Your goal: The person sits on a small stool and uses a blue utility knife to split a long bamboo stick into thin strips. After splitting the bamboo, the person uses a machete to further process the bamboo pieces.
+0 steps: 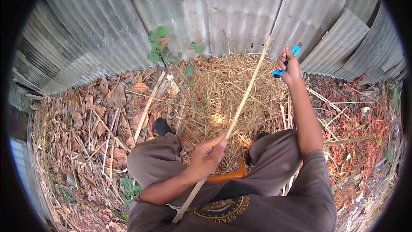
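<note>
Left hand [207, 155] low and central, over my lap, thumb and fingers closed round a long pale strip [249, 88]. The strip slanted: far end up and to the right, in front of the corrugated metal sheets [171, 8]; near end passing under my wrist and down against my dark shirt [274, 215].

Right hand [292, 65] raised, arm stretched forward, fingers curled tight round a blue utility knife [296, 50]. Its dark blade tip pointed up and away from me, the other end jutting below my fist. Knife near the strip's far end, but apart from it; blade touching nothing.

I sat with knees bent and spread, a dark shoe [162, 126] showing beyond the left one. Between my thighs, a smooth orange-brown curved piece [231, 174], partly covered; could not tell what it belonged to.

Ground ahead: a heap of straw-coloured shavings [214, 81] against the foot of the metal. Dry brown leaves [94, 99] to the left, with a loose strip [148, 107] lying across them. Green-leaved plant [154, 53] close to the sheets.
</note>
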`<control>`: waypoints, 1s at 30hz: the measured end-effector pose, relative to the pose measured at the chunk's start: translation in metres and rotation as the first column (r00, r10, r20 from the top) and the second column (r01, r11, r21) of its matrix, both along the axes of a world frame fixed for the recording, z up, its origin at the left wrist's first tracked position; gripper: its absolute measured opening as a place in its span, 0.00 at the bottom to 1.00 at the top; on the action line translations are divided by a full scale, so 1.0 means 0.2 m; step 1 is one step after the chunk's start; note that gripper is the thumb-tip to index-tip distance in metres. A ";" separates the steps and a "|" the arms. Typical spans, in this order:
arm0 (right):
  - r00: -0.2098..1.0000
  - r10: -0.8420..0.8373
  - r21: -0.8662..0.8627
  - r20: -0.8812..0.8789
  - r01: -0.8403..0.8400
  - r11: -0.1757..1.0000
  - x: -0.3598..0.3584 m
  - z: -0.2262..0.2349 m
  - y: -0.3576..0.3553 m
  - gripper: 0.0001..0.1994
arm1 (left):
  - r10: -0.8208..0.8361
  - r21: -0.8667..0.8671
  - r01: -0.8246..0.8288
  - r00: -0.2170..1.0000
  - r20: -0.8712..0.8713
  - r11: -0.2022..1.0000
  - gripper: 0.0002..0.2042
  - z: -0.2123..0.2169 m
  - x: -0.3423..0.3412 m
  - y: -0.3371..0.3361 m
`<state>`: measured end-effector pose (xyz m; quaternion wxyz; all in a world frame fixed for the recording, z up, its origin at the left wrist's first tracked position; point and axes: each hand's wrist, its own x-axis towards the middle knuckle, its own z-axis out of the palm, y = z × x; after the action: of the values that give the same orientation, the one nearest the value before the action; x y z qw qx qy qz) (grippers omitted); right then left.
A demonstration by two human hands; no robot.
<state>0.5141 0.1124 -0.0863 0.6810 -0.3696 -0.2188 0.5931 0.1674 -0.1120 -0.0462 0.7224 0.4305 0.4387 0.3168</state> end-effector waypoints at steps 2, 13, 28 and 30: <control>0.989 0.127 -0.003 -0.079 -0.128 0.992 0.07 -0.02 0.01 0.17 | 0.112 0.018 -0.112 0.993 0.023 0.994 0.16 -0.02 -0.03 0.05; -0.189 0.121 -0.147 0.975 -0.132 0.980 -0.39 0.23 -0.27 0.34 | 0.272 0.135 -0.264 0.961 -0.041 0.955 0.17 -0.04 -0.06 0.12; -0.158 -0.249 0.112 0.955 -0.586 0.802 -0.80 0.13 -0.60 0.31 | 0.272 -0.087 -0.259 0.938 0.214 0.962 0.21 0.01 -0.06 0.13; -0.146 -0.275 0.138 0.950 -0.594 0.792 -0.80 0.13 -0.59 0.32 | 0.293 -0.132 -0.267 0.921 0.256 0.955 0.21 0.02 -0.05 0.11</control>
<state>0.3541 -0.0058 -0.0596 0.2621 -0.4291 -0.8585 0.1008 0.1577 -0.0891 -0.0413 0.7428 0.2808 0.4064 0.4519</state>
